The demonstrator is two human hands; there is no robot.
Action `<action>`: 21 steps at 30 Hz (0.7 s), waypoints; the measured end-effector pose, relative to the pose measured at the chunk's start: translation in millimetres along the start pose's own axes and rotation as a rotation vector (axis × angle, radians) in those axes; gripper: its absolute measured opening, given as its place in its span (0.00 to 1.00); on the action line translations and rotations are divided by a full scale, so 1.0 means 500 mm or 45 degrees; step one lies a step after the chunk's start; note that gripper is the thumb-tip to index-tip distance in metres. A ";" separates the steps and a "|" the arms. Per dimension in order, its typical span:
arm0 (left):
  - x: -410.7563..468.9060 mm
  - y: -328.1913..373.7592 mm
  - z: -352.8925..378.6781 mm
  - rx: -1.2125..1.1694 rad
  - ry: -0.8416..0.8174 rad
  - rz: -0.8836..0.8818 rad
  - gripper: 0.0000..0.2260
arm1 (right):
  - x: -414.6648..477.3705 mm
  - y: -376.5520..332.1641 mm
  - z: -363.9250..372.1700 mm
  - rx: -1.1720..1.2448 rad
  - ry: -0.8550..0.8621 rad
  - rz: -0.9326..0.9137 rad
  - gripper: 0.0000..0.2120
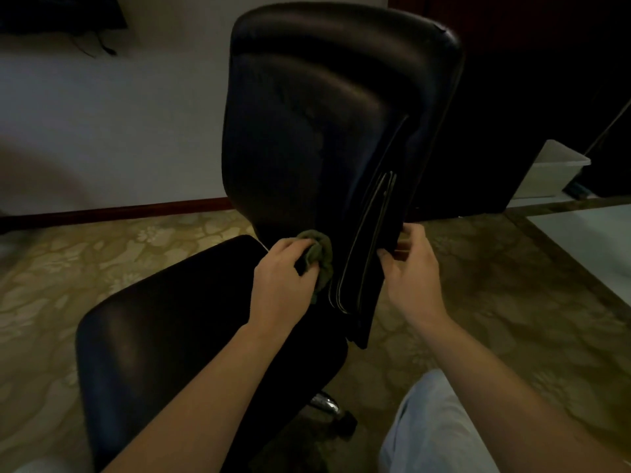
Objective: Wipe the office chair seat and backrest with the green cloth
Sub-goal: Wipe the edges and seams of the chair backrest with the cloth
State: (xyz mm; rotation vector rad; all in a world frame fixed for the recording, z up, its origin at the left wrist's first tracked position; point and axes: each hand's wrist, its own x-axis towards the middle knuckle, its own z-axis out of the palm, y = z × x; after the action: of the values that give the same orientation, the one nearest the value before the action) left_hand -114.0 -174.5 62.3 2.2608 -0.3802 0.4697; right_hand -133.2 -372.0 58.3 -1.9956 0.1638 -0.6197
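Note:
A black leather office chair fills the middle of the view, its tall backrest (324, 114) upright and its seat (170, 336) stretching toward the lower left. My left hand (283, 278) grips a bunched green cloth (319, 256) and presses it against the lowest part of the backrest, just above the seat. My right hand (409, 271) holds the backrest's right edge near its bottom, fingers curled round the rim.
Patterned beige carpet (495, 285) surrounds the chair. A chrome base part (324, 402) shows under the seat. A white wall with a red skirting board (119, 209) lies behind, dark furniture (529, 97) and a white box (553, 169) at the right. My trouser leg (433, 428) is at the bottom.

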 end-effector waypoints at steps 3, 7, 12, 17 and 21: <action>0.011 0.018 0.003 -0.078 0.095 0.065 0.16 | -0.003 0.003 0.000 -0.027 0.006 -0.013 0.16; 0.019 0.038 0.021 -0.084 0.071 0.114 0.15 | -0.006 0.007 0.001 -0.069 0.011 -0.005 0.16; 0.004 0.023 0.056 -0.057 0.103 0.124 0.15 | 0.002 0.003 -0.005 -0.056 -0.029 0.007 0.14; -0.035 -0.004 0.080 0.047 0.066 0.088 0.15 | 0.003 0.013 -0.005 -0.071 -0.034 -0.014 0.15; -0.052 -0.029 0.056 0.201 -0.096 0.038 0.14 | -0.004 0.013 -0.001 -0.092 -0.012 -0.047 0.17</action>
State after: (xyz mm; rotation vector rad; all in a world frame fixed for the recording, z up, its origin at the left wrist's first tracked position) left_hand -124.9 -182.8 23.8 2.4340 -0.4285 0.4444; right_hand -134.0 -374.8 52.3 -2.0753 0.1456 -0.6359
